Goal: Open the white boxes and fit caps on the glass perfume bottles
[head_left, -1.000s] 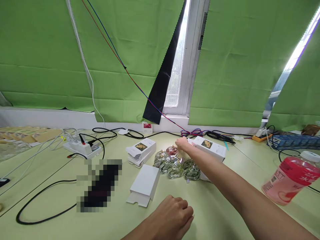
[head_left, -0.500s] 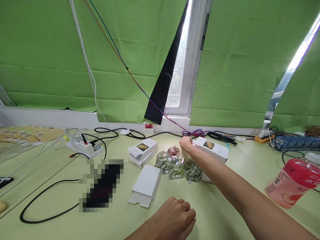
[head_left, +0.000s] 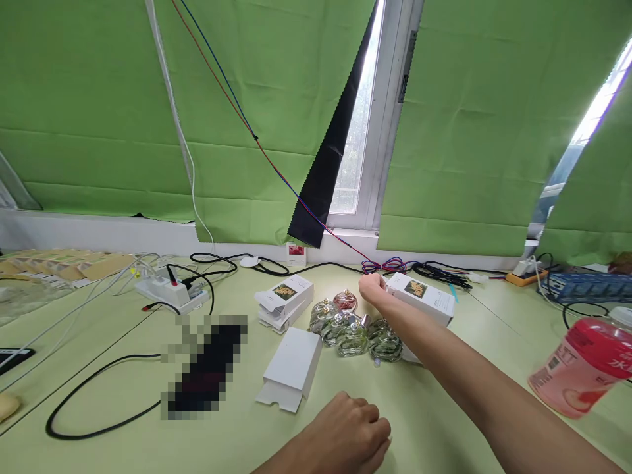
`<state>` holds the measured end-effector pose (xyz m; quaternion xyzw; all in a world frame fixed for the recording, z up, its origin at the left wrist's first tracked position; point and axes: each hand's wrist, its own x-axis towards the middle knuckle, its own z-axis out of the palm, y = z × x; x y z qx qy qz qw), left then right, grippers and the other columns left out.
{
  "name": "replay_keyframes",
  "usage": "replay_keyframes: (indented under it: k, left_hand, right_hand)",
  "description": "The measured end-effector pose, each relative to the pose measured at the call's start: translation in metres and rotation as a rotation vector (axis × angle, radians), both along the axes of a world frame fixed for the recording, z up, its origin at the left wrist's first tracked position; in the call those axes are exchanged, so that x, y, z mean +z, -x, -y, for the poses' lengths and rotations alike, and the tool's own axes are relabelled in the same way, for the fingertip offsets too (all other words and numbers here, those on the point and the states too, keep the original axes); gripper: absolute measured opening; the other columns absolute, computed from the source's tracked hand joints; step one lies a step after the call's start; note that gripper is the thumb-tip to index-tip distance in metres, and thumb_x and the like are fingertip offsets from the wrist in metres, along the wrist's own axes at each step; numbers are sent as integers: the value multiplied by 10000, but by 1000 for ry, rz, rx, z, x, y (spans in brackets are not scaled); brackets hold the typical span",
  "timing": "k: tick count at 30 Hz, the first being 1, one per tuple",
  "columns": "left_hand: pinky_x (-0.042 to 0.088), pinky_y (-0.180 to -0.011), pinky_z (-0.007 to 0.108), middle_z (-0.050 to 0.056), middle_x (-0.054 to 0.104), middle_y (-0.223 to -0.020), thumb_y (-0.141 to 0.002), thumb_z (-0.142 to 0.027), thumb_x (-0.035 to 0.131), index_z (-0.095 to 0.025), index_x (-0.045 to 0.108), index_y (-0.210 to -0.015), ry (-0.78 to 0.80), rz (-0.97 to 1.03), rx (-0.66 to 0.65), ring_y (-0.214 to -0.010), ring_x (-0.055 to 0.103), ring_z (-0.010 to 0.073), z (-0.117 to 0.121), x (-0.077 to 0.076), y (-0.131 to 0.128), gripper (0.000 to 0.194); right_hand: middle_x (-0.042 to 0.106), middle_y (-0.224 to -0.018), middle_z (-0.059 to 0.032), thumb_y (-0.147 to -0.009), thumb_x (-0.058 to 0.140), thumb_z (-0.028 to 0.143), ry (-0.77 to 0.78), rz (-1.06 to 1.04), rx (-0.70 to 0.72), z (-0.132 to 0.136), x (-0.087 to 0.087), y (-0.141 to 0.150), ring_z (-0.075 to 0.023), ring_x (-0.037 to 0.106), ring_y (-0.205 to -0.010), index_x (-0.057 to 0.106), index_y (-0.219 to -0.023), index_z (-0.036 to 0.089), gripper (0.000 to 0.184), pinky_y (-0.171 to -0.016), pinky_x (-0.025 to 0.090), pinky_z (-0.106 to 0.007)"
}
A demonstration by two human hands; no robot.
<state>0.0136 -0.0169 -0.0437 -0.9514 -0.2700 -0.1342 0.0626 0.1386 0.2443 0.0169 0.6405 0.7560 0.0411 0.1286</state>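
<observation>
Black cables (head_left: 439, 274) beyond right hand (head_left: 372, 288)

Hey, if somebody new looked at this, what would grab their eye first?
Probably the bright green blinds filling the upper half, with a strip of window showing between them. Next, the cluster of glass bottles around mid-table, with the right hand just beyond, beside a white box. The large pink bottle at the right edge also stands out.
</observation>
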Motion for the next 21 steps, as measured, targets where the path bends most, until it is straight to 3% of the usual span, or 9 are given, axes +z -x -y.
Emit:
replay_keyframes:
  k: [4, 8, 19, 21]
  left_hand:
    - [176, -476, 322, -38, 623, -650, -903, -249, 598, -206, 461, -724, -2, 7, 2, -562, 604, 113, 0, 1, 0, 229]
    - [195, -490, 327, -37, 625, -659, -914, -240, 574, -208, 461, -726, 42, 26, -1, -579, 610, 118, 3, 7, 0, 222]
    - [213, -494, 322, -24, 617, -664, -896, -199, 545, -209, 458, -723, 95, 47, -12, -584, 601, 123, 5, 15, -3, 194]
    - [226, -499, 314, -21, 609, -659, -892, -180, 538, -207, 451, -716, 96, 60, -21, -581, 594, 120, 5, 17, -4, 199]
  right_hand:
    - [614, -1264, -96, -979, 626, 341, 109, 54, -108, 5, 7, 3, -235, 646, -1061, 588, -1272, 165, 344, -887, 567, -440]
    - [617, -1260, -98, -976, 632, 337, 91, 27, -96, 11, 13, 7, -239, 646, -1063, 589, -1269, 164, 343, -885, 568, -442]
    - [627, -1231, -115, -971, 641, 325, -253, -187, 18, 53, 56, 10, -230, 657, -1037, 600, -1247, 129, 341, -871, 574, -414]
    - [639, -1167, -198, -984, 575, 132, -334, -242, 49, 64, 65, 7, -257, 680, -1038, 596, -1227, 69, 252, -838, 563, -344]
